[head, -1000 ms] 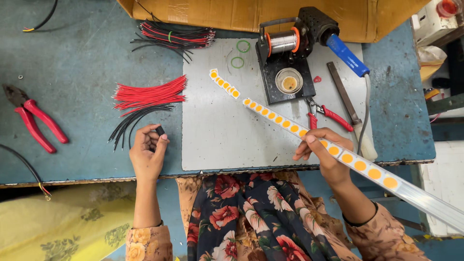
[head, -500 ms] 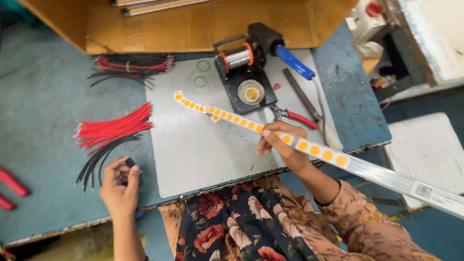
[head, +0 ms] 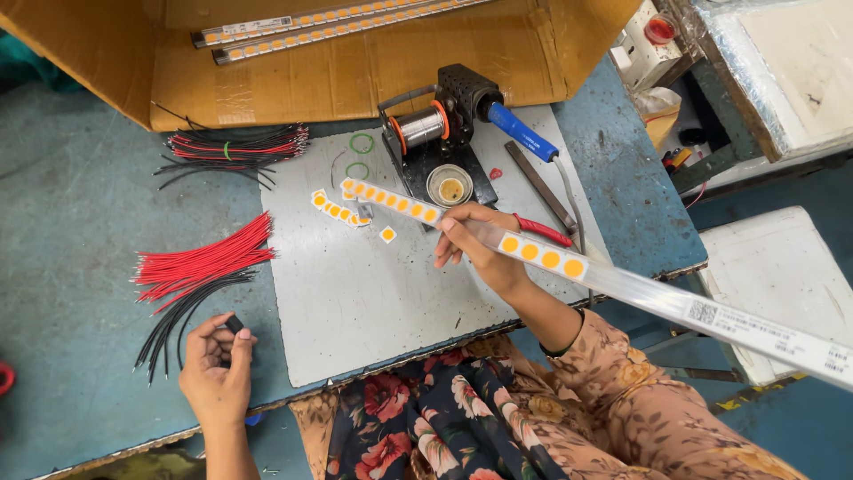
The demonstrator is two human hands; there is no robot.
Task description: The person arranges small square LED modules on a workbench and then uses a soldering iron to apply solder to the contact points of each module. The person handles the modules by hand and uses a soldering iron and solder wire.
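Electronics workshop, soldering iron stand (head: 442, 133), solder spool (head: 420, 127), cut wires (head: 203, 264), worn workbench (head: 71, 222)

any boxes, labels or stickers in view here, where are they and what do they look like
Cardboard box: back of the bench, lying open, brown, with two LED strips inside.
White label: left end of the upper LED strip in the box, small rectangle with dark print.
White labels: far end of the long LED strip held in the right hand, narrow rectangles, one with a square black code.
No screens or signs in view.
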